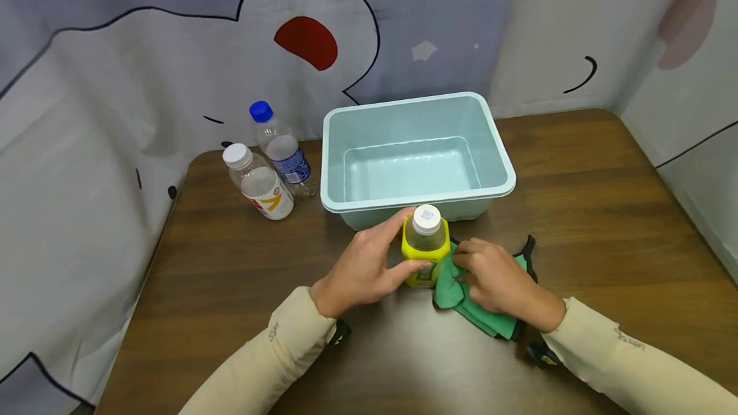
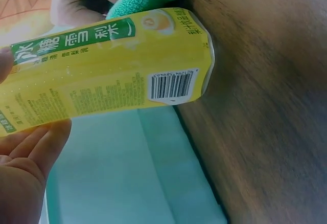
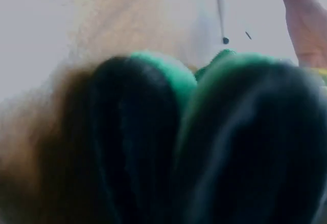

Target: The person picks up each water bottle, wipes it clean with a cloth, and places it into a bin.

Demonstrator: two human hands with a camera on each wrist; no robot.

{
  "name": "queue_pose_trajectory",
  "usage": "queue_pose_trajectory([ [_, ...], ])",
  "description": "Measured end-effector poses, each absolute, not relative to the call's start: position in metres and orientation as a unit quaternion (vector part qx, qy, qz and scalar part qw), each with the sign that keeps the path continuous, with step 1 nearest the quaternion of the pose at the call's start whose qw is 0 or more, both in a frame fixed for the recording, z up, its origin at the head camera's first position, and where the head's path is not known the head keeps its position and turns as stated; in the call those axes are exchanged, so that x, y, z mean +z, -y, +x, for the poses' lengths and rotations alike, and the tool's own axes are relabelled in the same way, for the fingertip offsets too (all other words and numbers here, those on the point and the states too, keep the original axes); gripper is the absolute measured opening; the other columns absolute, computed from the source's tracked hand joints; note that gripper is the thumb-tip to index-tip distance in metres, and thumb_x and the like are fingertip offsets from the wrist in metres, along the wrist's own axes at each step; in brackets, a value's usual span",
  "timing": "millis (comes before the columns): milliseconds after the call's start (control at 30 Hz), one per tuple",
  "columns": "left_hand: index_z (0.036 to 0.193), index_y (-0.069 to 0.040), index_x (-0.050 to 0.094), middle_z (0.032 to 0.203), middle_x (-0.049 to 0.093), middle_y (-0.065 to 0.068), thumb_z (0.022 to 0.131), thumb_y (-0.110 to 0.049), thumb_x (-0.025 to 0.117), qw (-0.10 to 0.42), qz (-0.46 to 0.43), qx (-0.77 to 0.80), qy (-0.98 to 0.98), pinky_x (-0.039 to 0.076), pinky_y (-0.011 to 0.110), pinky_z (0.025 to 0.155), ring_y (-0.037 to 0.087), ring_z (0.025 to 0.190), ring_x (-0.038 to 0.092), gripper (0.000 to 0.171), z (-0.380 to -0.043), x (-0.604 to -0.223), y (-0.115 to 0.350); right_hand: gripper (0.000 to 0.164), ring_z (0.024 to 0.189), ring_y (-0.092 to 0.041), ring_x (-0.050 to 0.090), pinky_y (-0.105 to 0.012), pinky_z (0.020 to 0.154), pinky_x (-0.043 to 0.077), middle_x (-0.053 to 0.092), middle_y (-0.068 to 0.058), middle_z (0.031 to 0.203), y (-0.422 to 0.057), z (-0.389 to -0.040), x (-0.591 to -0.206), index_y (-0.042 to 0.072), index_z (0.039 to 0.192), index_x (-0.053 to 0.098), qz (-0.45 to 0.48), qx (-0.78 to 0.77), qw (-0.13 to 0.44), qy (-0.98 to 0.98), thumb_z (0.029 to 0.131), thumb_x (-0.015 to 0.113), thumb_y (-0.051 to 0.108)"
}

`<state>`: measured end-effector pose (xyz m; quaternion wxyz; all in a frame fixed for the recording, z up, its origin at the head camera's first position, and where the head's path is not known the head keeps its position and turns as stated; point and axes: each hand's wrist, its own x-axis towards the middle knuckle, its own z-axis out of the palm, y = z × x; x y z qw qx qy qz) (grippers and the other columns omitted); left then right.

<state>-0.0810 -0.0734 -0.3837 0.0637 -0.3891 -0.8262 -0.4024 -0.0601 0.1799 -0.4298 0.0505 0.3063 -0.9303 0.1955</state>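
My left hand (image 1: 367,266) holds a yellow-labelled drink bottle (image 1: 425,250) with a white cap, thumb on the near side and fingers behind it. In the left wrist view the bottle (image 2: 112,63) shows a barcode near its base, and the left fingers (image 2: 38,147) lie along its side. My right hand (image 1: 497,274) grips a green cloth (image 1: 490,317) with dark edging, bunched against the bottle's right side. Close up in the right wrist view, folds of the cloth (image 3: 168,78) hide the right fingers.
Just behind the bottle stands a pale blue-green plastic basin (image 1: 412,168). To its left are two clear bottles, one with a blue cap (image 1: 288,152) and one with a white cap (image 1: 262,186). All stand on a brown wooden table (image 1: 242,287), with a printed curtain (image 1: 173,75) behind.
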Motion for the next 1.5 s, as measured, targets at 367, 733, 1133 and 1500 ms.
queue_pose_trajectory([
  [367,0.14,0.002,0.037,0.143,0.062,0.021,0.094,-0.012,0.078,-0.016,-0.392,-0.462,0.795,0.05,0.032,0.114,0.028,0.135,0.063,0.064,-0.083,-0.383,0.077,0.037,0.094,-0.012,0.07,-0.017,0.085,0.057,0.078,-0.003,0.101,-0.201,-0.066,-0.396,0.005,0.103,0.08,0.321,0.382,0.144,0.855,0.073,0.078,-0.017],
  [733,0.159,-0.011,0.039,0.151,0.055,0.008,0.096,-0.021,0.077,-0.011,-0.396,-0.415,0.819,0.047,0.034,0.119,0.019,0.138,0.057,0.074,-0.087,-0.375,0.09,0.041,0.106,-0.008,0.07,-0.015,0.092,0.055,0.076,-0.009,0.11,-0.19,-0.084,-0.352,-0.003,0.11,0.078,0.377,0.531,0.183,0.737,0.075,0.071,-0.025],
  [1133,0.155,-0.006,0.037,0.144,0.058,0.008,0.086,-0.018,0.086,-0.035,-0.328,-0.379,0.865,0.055,0.038,0.108,0.021,0.124,0.063,0.086,-0.073,-0.36,0.066,0.043,0.103,-0.008,0.068,-0.012,0.097,0.053,0.074,-0.015,0.108,-0.176,-0.079,-0.36,-0.004,0.111,0.077,0.374,0.485,0.191,0.767,0.072,0.073,-0.022],
  [1500,0.152,-0.002,0.04,0.13,0.068,0.013,0.082,-0.009,0.083,0.008,-0.306,-0.388,0.869,0.059,0.037,0.089,0.022,0.102,0.066,0.082,-0.066,-0.364,0.059,0.042,0.102,-0.011,0.069,-0.01,0.098,0.051,0.075,-0.016,0.108,-0.176,-0.079,-0.363,-0.006,0.11,0.076,0.382,0.467,0.218,0.767,0.073,0.07,-0.024],
])
